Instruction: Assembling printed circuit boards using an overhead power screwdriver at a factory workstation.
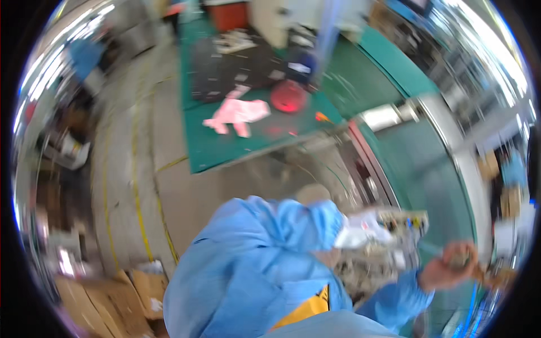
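My right hand (449,267) is raised at the lower right, its fingers curled round a small greyish thing (459,259) too blurred to name. My left arm (293,225), in a loose blue sleeve, bends across my front. Its cuff ends beside a crumpled white thing (363,230); motion blur keeps me from telling whether that is a glove, a cloth or a bag. The fingers of my left hand do not show clearly. Below and between the arms lies a cluttered heap of small greyish parts (375,262), smeared by motion.
A green-topped table (214,153) ahead bears a pink glove or cloth (239,115), a red round dish (288,97) and dark bins (225,70). A green conveyor-like surface (431,169) with metal edging runs along the right. Cardboard boxes (93,304) stand at the lower left, near yellow floor lines (137,191).
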